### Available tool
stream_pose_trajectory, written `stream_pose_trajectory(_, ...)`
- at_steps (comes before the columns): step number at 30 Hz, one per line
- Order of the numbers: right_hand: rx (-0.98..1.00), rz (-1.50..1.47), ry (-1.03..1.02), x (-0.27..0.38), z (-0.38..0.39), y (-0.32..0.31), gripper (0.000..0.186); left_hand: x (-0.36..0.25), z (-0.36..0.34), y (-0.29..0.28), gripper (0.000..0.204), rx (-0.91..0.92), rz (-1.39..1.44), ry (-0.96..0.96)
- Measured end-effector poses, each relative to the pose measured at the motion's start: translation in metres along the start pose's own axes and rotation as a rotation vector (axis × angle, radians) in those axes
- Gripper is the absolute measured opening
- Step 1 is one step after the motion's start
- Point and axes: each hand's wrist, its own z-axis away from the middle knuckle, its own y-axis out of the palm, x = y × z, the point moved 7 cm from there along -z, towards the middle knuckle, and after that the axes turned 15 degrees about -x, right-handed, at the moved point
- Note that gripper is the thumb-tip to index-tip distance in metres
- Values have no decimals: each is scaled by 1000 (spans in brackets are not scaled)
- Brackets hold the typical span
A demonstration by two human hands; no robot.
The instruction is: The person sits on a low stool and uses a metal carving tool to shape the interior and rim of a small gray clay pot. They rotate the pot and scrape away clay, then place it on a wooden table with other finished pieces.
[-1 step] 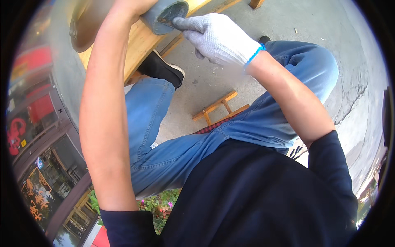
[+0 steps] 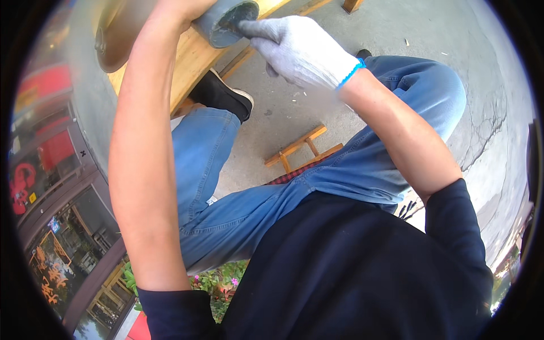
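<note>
My bare left hand (image 2: 188, 10), cut off by the top edge, holds a grey-blue hollow cylinder (image 2: 213, 31) tilted over a pale wooden bench (image 2: 186, 65). My right hand (image 2: 294, 51), in a white knit glove with blue cuff, reaches to the cylinder's opening, index finger at the dark inside and other fingers curled; whatever they might hold is hidden. A brownish rounded object (image 2: 113, 39), partly blurred, lies on the bench at the left.
A small wooden frame (image 2: 297, 148) is on the concrete floor between my jeans-clad legs, near red checked cloth (image 2: 292, 175). A black shoe (image 2: 218, 96) is beside the bench. Glazed doors (image 2: 73, 215) stand at the left, flowering plants (image 2: 221, 283) at the lower edge, a wooden leg (image 2: 351, 4) at the top.
My gloved right hand has shifted very slightly upward at the cylinder's opening. Otherwise nothing has visibly moved.
</note>
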Motion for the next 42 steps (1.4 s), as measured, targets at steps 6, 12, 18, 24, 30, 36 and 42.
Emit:
stream_pose_trajectory(6, -151, 18, -162, 11, 11, -6, 37, -4, 1, -2, 59, 54, 1, 19)
stream_pose_trajectory(12, -78, 41, -31, 3, 21, -17, 39, -1, -1, 5, 58, 44, -18, -9)
stream_pose_trajectory(18, -111, 162, -204, 17, 10, -7, 36, -3, 6, -6, 58, 35, -27, -19)
stream_pose_trajectory(24, -68, 214, -147, 12, 13, -6, 39, 5, 0, -1, 59, -4, 30, -45)
stream_pose_trajectory(30, -73, 134, -99, 9, 13, -7, 38, 2, 1, 0, 62, 12, -1, 8)
stream_pose_trajectory(36, -77, 110, -123, 15, 11, -12, 37, 0, -4, -4, 61, -14, -13, -20)
stream_pose_trajectory(42, -43, 206, -100, 12, 11, -3, 37, 5, -4, -2, 64, -32, 7, -5)
